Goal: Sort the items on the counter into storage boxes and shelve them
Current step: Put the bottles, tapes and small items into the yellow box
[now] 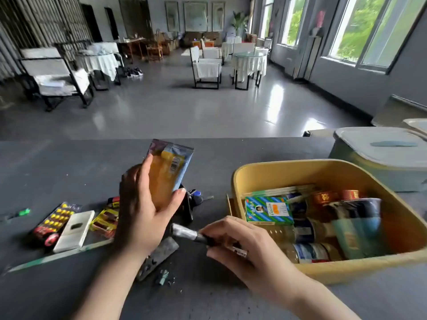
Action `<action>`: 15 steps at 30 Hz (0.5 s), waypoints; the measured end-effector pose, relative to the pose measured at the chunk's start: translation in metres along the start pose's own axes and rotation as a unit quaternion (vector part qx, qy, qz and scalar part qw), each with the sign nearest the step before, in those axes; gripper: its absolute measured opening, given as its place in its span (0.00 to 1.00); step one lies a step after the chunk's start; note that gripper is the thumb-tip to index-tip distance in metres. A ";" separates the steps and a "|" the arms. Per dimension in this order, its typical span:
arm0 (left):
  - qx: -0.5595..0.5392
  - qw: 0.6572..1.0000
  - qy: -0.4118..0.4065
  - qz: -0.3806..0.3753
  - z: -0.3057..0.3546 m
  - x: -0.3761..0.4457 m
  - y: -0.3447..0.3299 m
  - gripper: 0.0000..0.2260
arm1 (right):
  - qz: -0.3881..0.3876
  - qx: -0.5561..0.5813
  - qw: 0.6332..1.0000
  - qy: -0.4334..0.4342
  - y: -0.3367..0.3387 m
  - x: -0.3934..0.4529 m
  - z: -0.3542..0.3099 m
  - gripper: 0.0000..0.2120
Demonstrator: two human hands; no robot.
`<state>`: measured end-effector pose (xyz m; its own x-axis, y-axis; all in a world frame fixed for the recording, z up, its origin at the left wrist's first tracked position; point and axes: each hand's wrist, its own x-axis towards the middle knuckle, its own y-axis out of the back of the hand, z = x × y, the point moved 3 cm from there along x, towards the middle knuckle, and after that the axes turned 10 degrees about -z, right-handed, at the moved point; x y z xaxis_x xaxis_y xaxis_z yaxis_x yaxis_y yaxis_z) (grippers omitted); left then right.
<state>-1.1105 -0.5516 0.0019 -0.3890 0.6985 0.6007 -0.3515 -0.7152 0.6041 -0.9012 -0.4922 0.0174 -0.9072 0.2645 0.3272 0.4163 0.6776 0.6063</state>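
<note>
Your left hand point(143, 211) holds an orange packet point(167, 174) upright above the counter point(57, 162), fingers wrapped behind it and the thumb pressed on its lower right edge, so the top of the packet stands clear above your fingers. Just below and right of that grip, your right hand point(240, 245) pinches a small silver-and-black tube point(191, 234), its silver end pointing left toward your left wrist. Directly right of the right hand sits the yellow storage box point(288, 169), open, with a green striped carton point(268, 210) and several jars and packets inside. Left of your left hand lie a blister pack of yellow pills point(56, 219), a white flat box point(74, 230) and a yellow-red packet point(105, 221). Beyond the yellow box stands a pale lidded box point(381, 153).
</note>
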 end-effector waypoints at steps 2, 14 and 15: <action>0.010 0.999 -0.036 0.027 0.020 0.023 -0.009 0.34 | 0.035 -0.048 0.998 0.032 0.042 -0.003 -0.011 0.08; -0.254 0.961 0.013 -0.112 0.081 0.043 -0.121 0.37 | -0.042 -0.359 0.901 -0.242 0.166 0.008 0.155 0.10; -0.220 0.970 0.001 -0.105 0.084 0.043 -0.121 0.36 | -0.060 -0.375 0.893 -0.242 0.159 0.013 0.164 0.10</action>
<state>-1.0128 -0.4333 -0.0012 -0.2720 0.8300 0.4869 -0.7520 -0.4991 0.4306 -0.8570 -0.2683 -0.0011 -0.7923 0.6099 -0.0153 0.0731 0.1198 0.9901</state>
